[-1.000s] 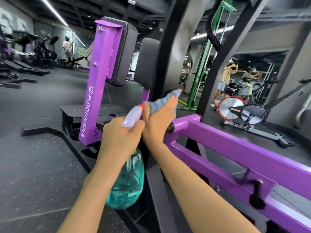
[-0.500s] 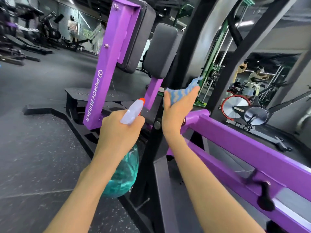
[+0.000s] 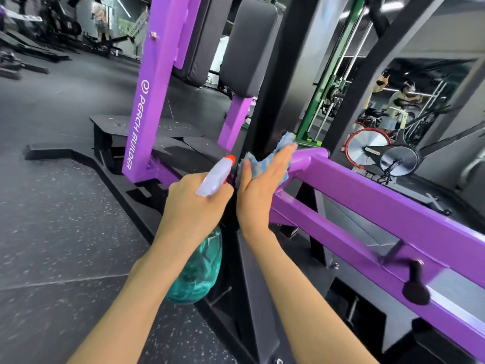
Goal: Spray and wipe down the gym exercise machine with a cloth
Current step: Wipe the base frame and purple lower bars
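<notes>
1. the right hand (image 3: pixel 258 185) is flat, its fingers straight and close together, and it presses a blue patterned cloth (image 3: pixel 252 164) against the machine.
2. the cloth sits under the palm and fingers. its edges poke out past the fingertips and beside the thumb, right where the black upright (image 3: pixel 273 88) meets the end of the purple bar (image 3: pixel 367 206).
3. the left hand (image 3: pixel 194 206), just beside the right, is wrapped tight around the neck of a spray bottle (image 3: pixel 196 271).
4. the bottle's pale head with its orange tip points up and forward, near the cloth, and its teal body hangs below the wrist.
5. the purple bar runs off to the right and down, with a black knob (image 3: pixel 416 285) hanging on its side.
6. to the left stands a purple post (image 3: pixel 147 101) lettered "peach builder", with dark pads (image 3: pixel 246 48) mounted high beside it.
7. under it all is a dark speckled floor (image 3: pixel 52 206).
8. beyond the bar, at the right, an exercise bike (image 3: pixel 380 151) with a red-rimmed wheel stands well apart.
</notes>
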Tool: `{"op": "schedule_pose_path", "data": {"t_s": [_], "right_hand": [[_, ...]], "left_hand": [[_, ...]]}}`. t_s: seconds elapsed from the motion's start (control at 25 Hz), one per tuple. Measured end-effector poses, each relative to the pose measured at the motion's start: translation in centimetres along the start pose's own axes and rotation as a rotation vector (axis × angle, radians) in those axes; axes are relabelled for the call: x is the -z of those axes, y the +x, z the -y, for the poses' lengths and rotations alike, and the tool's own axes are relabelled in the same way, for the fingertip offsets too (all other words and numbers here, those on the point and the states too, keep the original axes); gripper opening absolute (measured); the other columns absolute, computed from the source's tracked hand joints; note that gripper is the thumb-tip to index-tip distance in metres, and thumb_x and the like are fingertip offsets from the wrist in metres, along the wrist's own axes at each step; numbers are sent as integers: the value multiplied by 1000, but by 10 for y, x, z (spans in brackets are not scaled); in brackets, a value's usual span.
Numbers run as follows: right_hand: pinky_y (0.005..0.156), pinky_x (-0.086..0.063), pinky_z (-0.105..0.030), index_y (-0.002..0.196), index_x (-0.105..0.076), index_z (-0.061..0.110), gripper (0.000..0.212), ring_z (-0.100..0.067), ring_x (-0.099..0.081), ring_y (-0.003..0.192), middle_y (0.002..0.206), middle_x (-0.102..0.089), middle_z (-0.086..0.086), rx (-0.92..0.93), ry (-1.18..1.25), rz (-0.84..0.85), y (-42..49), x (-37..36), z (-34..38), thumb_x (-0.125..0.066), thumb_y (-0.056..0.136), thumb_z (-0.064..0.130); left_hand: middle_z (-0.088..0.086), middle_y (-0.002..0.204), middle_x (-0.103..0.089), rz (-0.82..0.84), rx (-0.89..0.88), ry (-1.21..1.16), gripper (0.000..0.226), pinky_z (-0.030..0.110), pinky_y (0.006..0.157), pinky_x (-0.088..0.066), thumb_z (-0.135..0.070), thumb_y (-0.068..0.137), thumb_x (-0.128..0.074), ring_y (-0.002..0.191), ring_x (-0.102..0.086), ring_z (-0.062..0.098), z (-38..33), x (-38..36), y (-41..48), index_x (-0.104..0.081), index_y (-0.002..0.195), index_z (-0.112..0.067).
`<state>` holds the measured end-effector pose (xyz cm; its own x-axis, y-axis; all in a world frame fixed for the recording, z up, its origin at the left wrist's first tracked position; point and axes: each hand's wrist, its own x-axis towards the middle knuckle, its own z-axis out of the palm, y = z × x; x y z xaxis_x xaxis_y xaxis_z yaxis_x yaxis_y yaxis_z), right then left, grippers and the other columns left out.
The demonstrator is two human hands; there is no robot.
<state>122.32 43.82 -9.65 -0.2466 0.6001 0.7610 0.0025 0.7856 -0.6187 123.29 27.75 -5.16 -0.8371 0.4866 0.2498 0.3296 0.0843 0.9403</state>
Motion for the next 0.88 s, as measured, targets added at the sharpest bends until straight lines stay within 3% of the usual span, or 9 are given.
{"op": "schedule_pose_path", "data": {"t_s": [0.16,0.24,0.36,0.44,0.52,0.6,0.68,0.76,0.88], "right_hand": [[119,-11,-45,142,29,38,96,-9,12,145,152,28,19,15,-166,185,-91,5,-61,-54,95,24],[120,-5,-29,147,19,28,92,-5,7,144,157,14,7,-138,-36,252,-96,9,-51,-55,95,10],[112,0,-8,150,6,8,82,-4,2,143,157,4,-8,-25,14,162,-44,20,-10,-51,92,-5],[116,0,-17,148,6,1,82,-9,10,144,155,13,-5,166,-74,120,-21,18,-7,-50,89,-8],[120,-5,-29,149,9,10,82,-11,7,146,156,12,1,93,-75,155,-44,13,-20,-52,94,3],[118,-18,-40,151,3,20,77,-18,-12,146,158,-7,0,-33,-97,231,-90,18,-49,-52,96,19],[103,-36,-48,139,-25,16,53,-31,-40,122,135,-36,-11,33,-265,302,-124,28,-79,-50,94,27],[96,-41,-48,125,-37,6,44,-33,-46,109,120,-43,-14,-16,-409,337,-135,33,-88,-45,93,36],[92,-46,-51,123,-45,-7,62,-42,-50,112,124,-50,-24,-205,-561,370,-149,44,-98,-55,88,43]], "left_hand": [[27,84,-61,25,-2,13,26,44,81,-50,-30,80,-54,69,-46,21,8,-3,-3,-53,77,-5],[28,85,-61,24,-19,31,19,45,83,-49,-21,88,-55,71,-46,23,11,-2,-2,-54,80,-4],[28,86,-62,-7,-5,38,23,45,81,-50,-19,90,-53,72,-50,32,17,-2,3,-70,86,-4],[28,88,-62,-14,20,17,26,45,80,-50,-21,90,-54,71,-49,28,22,-4,8,-68,91,0],[28,90,-63,2,39,6,30,46,80,-50,-21,89,-54,70,-47,23,27,-8,8,-65,93,7],[28,90,-63,18,52,-8,30,47,79,-50,-20,88,-55,69,-46,22,32,-14,7,-65,93,8],[29,90,-62,48,49,-4,26,48,80,-49,-18,88,-55,69,-48,26,38,-20,4,-66,93,4],[28,90,-62,99,37,15,18,46,81,-49,-16,89,-54,75,-54,36,41,-26,-2,-72,89,-12],[25,87,-62,188,4,19,31,39,81,-49,-14,90,-55,74,-52,30,46,-32,-11,-65,75,-39]]}}
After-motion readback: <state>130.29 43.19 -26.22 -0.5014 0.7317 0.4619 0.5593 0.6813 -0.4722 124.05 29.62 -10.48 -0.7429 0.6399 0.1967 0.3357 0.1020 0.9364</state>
